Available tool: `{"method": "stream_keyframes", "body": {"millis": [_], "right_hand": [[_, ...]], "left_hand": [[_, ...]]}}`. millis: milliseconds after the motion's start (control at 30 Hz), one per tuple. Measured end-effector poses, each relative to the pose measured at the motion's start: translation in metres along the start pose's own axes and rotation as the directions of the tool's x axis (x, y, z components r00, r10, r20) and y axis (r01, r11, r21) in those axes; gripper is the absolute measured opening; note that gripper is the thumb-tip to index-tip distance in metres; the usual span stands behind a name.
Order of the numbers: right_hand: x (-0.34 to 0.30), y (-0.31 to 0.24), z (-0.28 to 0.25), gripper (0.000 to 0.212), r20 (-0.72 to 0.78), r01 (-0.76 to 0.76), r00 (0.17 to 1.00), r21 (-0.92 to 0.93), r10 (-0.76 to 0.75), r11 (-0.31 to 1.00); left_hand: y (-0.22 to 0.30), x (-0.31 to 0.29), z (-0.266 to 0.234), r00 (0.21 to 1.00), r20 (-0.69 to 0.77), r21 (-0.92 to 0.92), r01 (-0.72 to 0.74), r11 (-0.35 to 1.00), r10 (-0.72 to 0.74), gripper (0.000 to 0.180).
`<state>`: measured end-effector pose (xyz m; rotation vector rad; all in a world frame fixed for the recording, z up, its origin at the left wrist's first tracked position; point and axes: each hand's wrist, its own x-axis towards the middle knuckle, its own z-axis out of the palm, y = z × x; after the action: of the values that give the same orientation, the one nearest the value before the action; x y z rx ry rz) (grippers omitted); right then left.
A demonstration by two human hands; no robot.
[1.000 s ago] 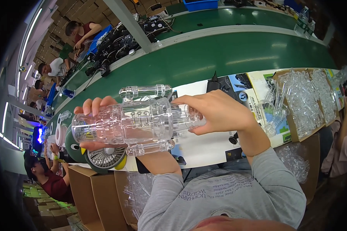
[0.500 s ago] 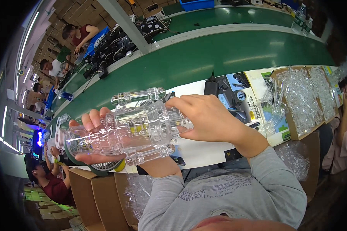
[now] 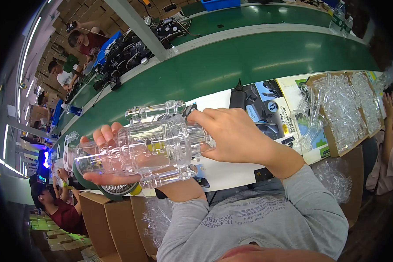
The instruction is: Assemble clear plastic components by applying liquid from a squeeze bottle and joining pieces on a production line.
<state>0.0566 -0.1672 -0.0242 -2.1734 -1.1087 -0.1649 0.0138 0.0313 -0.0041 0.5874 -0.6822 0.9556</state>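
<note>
A clear plastic rocket-shaped body (image 3: 155, 144) lies level across the middle of the view, with a thin clear tube along each long side. My left hand (image 3: 104, 136) is closed around its left part from beneath; the fingers show on the far side and the thumb on the near side, partly seen through the plastic. At its narrow right end, my right hand (image 3: 233, 135) is closed on it, thumb and forefinger pinching it. Just beyond my right hand stands a black bottle-like thing with a pointed tip (image 3: 238, 98).
Cardboard trays of clear plastic parts (image 3: 343, 113) are on the right, with loose clear pieces (image 3: 309, 124) beside them. A green fan (image 3: 120, 188) sits left of me by open cartons (image 3: 101, 218). Beyond runs a green conveyor belt (image 3: 266, 56). Co-workers (image 3: 85, 46) sit along the left.
Both hands keep hold of the clear body, which has barely shifted, rolling slightly. On the far left, a co-worker has raised an arm with a dark object.
</note>
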Motion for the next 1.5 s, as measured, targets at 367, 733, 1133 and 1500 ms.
{"method": "stream_keyframes", "body": {"millis": [367, 733, 1133, 1500], "right_hand": [[-0.001, -0.001, 0.0, 0.041, -0.006, -0.018, 1.0, -0.024, 0.018, 1.0], [0.005, 0.016, -0.007, 0.048, 0.097, 0.032, 0.994, 0.183, -0.051, 0.983], [0.004, 0.013, -0.004, 0.049, 0.204, -0.036, 0.979, 0.205, -0.007, 0.978], [0.003, 0.011, -0.005, 0.048, 0.196, -0.026, 0.98, 0.211, -0.016, 0.977]], "left_hand": [[-0.006, 0.0, 0.004, 0.996, -0.071, 0.016, -0.052, 0.999, 0.053, 0.06], [-0.014, -0.007, 0.01, 1.0, -0.024, -0.035, -0.01, 0.999, 0.009, 0.065], [-0.004, 0.001, -0.006, 0.987, 0.07, -0.034, 0.151, 0.988, -0.148, 0.055], [-0.003, 0.003, -0.008, 0.979, 0.126, -0.102, 0.172, 0.98, -0.158, 0.057]]}}
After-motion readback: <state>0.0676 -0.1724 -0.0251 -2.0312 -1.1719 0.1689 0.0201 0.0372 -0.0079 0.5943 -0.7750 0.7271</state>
